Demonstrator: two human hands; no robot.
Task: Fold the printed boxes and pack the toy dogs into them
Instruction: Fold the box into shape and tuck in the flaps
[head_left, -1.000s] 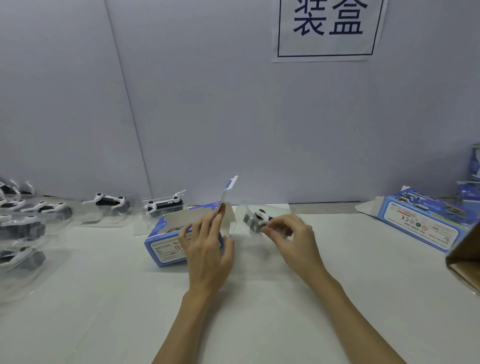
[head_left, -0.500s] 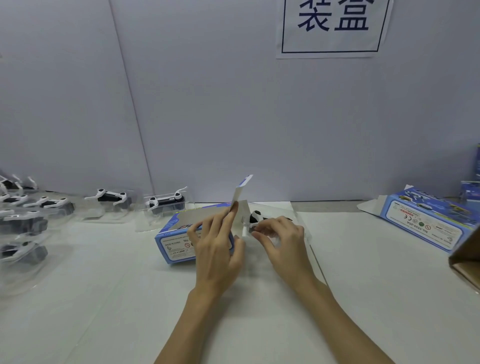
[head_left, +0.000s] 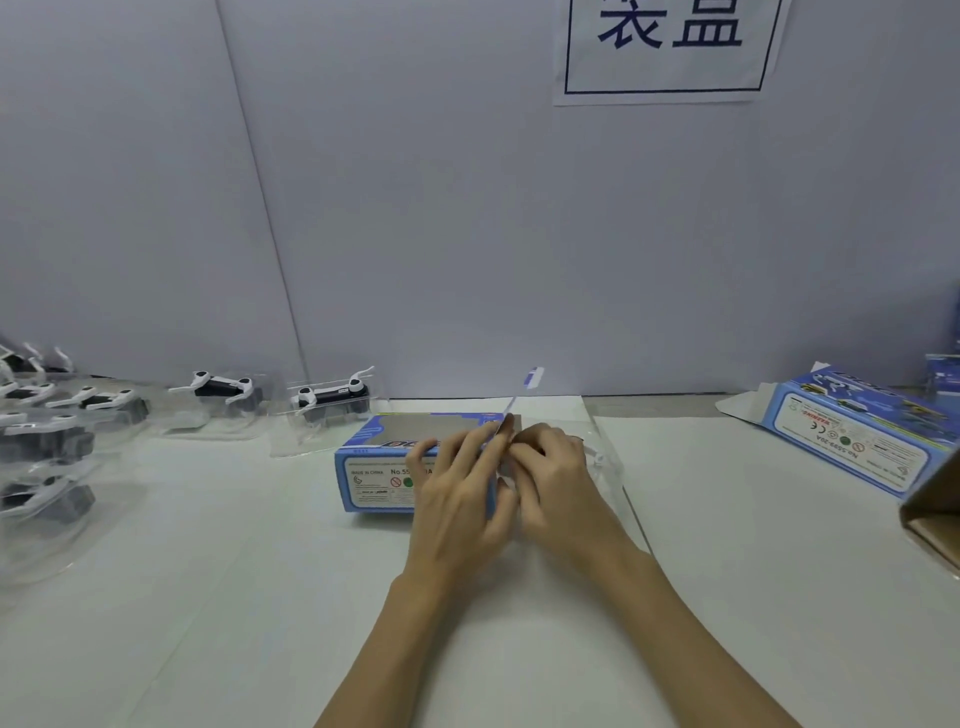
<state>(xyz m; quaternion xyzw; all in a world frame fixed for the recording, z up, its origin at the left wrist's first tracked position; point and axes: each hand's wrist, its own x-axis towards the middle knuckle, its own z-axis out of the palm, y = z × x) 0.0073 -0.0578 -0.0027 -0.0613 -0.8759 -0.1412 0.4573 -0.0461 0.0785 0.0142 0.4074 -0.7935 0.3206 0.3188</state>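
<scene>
In the head view, the blue printed box (head_left: 387, 470) lies on its side at the centre of the white table (head_left: 753, 519), its open end facing right and its end flap (head_left: 522, 395) standing up. The left hand (head_left: 457, 499) is curled over the box's right end, with its fingertips holding the flap back. The right hand (head_left: 558, 480) is curled at the opening; a toy dog is judged to be pinched there, but it is hidden behind the fingers. The flap should be kept wide and the box pinned flat while the load is slid straight in, so nothing snags. More bagged toy dogs (head_left: 332, 397) wait at middle left, and a second box (head_left: 852, 441) lies at right.
</scene>
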